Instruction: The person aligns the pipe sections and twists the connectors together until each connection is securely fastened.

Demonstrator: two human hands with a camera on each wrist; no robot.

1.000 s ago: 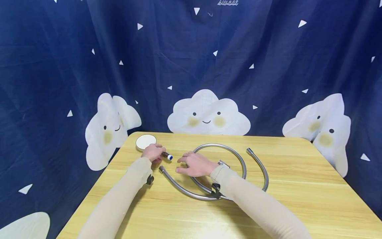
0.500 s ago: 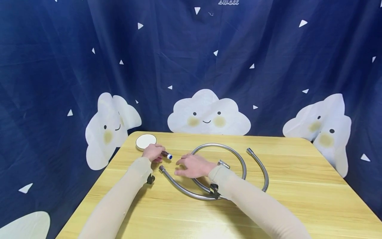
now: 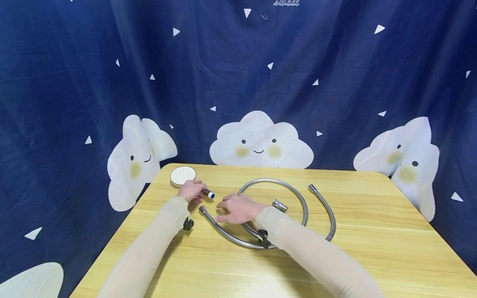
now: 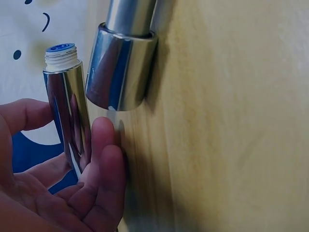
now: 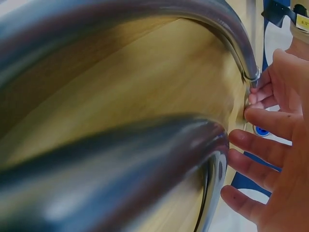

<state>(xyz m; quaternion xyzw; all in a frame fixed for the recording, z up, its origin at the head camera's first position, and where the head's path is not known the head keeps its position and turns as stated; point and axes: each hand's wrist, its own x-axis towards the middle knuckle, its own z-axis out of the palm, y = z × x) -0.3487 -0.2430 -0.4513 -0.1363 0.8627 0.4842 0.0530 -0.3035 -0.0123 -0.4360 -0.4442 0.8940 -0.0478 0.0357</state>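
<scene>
Because the shower head (image 3: 183,176) lies pale side up near the far left corner of the table (image 3: 372,240), a knock there could tip it over the edge. Left hand (image 3: 191,191): thumb and fingers clamped round its handle (image 4: 67,116). Chromed surface looks slick; risk, in my judgement, is that the handle turns in this grip if torque comes on. Next along, the metal hose end (image 3: 202,210) lies just beside the handle, apart from it in the head view. Knocking the two together could nick the white threaded end (image 4: 62,60), with its blue insert (image 4: 61,47). Right hand (image 3: 238,208): fingers spread apart, over the left side of the looped hose (image 3: 305,211); contact cannot be told from the right wrist view. Likely cause of trouble: fingers or sleeve (image 3: 316,248) snag a coil and drag the hose end away. Inside the loop, a short metal fitting (image 3: 279,205) lies close to the sleeve and could roll if brushed. Farthest right, the other hose end (image 3: 312,188) points to the table's far edge; pulling on the coil could swing it round.
</scene>
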